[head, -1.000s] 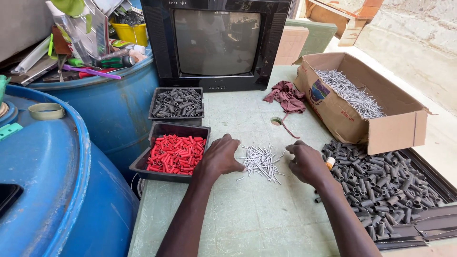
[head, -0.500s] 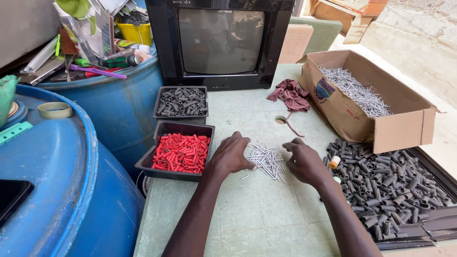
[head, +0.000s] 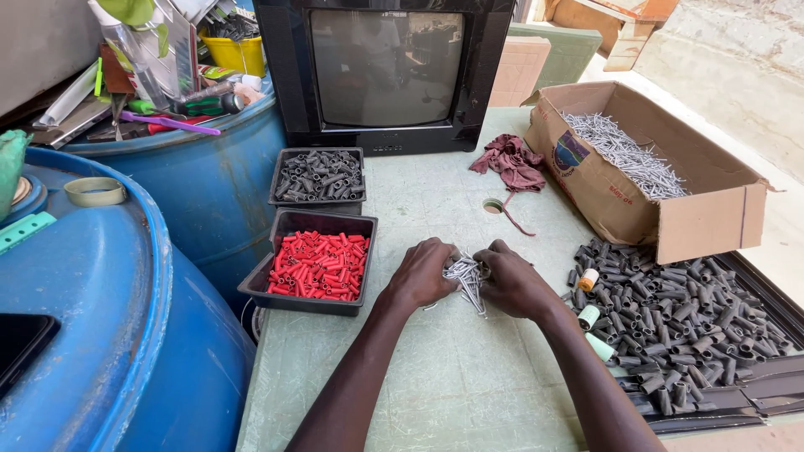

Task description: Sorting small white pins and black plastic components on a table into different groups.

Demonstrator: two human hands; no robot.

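Observation:
My left hand [head: 425, 272] and my right hand [head: 512, 279] are cupped together around a small heap of grey metal nails [head: 466, 276] on the pale green table [head: 452, 385]. Both hands have their fingers curled on the nails, pressing them into one bundle. A black tray of red plastic plugs [head: 318, 264] lies just left of my left hand. Behind it stands a black tray of dark grey plugs [head: 320, 175]. A large pile of dark grey plugs [head: 687, 310] is spread to the right of my right hand.
An open cardboard box of nails [head: 645, 167] stands at the back right. An old black television [head: 385, 71] sits at the table's far edge, with a maroon rag [head: 512, 163] beside it. Two blue drums [head: 92, 301] crowd the left, one topped with clutter.
My two hands have drawn together from either side of the spread nails, gathering them into a tight bundle between the fingers. The view has shifted slightly.

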